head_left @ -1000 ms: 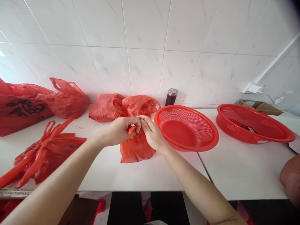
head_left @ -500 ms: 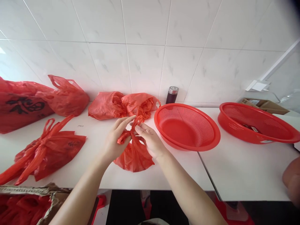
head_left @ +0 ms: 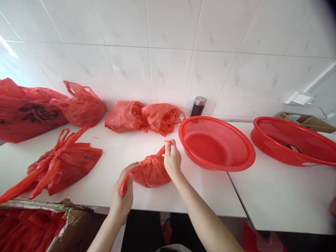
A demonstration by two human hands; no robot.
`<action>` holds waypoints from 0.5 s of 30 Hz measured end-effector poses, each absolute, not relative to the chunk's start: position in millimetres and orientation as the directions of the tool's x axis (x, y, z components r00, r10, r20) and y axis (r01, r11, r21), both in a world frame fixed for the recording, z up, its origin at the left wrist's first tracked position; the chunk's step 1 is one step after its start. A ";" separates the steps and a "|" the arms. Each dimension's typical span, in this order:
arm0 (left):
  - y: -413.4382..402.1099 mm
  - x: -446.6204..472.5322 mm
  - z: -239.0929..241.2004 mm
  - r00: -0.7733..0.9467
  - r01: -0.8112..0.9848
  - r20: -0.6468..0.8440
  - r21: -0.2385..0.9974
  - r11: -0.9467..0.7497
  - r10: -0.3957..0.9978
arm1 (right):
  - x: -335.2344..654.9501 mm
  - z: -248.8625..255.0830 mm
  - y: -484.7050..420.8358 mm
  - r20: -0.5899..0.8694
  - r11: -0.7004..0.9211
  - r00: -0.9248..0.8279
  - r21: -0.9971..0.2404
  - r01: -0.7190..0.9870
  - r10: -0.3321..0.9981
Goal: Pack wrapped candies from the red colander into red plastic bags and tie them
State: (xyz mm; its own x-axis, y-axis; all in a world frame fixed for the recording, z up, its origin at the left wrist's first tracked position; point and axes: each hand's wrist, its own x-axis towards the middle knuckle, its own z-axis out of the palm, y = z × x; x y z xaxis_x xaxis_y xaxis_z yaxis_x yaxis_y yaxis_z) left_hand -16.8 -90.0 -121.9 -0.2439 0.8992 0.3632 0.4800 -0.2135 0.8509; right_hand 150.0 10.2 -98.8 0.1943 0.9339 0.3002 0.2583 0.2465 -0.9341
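A filled red plastic bag (head_left: 152,173) rests on the white table in front of me, its neck gathered into a knot. My left hand (head_left: 124,185) is closed around one handle of it, and a loose end sticks out by the thumb. The other handle is pinched in my right hand (head_left: 172,159), up and to the right of the knot. Both handles are drawn apart, away from the knot. To the left lies another knotted red bag (head_left: 65,162) with long handle ends and dark lettering.
Several red bags (head_left: 126,117) stand along the tiled wall. Right of my hands are a red mesh basket (head_left: 210,143), a dark flask (head_left: 198,106) and a second red basket (head_left: 275,150). A cardboard box (head_left: 63,231) of red bags sits lower left. Part of another person shows at the far right edge.
My hands were close together above the bag, working its handles. They have moved apart, left hand down and left, right hand to the right, and the knot has tightened. The view has shifted slightly.
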 end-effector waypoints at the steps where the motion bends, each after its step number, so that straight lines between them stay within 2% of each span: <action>1: -85.1 -12.0 -125.7 -0.267 0.495 0.389 0.841 -0.221 0.882 | 147.3 -100.5 2.9 0.370 0.288 0.133 -0.864 0.412 0.919; 2: -79.0 -7.4 -128.7 -0.273 0.520 0.398 0.827 -0.214 0.876 | 144.9 -103.0 -4.0 0.414 0.316 0.077 -0.791 0.523 0.907; 4: -65.7 0.1 -133.4 -0.252 0.575 0.374 0.800 -0.172 0.893 | 142.2 -110.9 -13.6 0.435 0.331 0.015 -0.706 0.626 0.900; 11: -42.5 -4.4 -145.8 -0.186 0.714 0.258 0.698 -0.050 0.948 | 170.2 -139.4 2.3 0.344 0.227 -0.039 -0.527 0.819 0.938; 15: -42.1 -13.5 -152.1 -0.125 0.778 0.217 0.627 -0.040 0.968 | 185.9 -150.0 11.6 0.276 0.184 -0.050 -0.487 0.854 0.960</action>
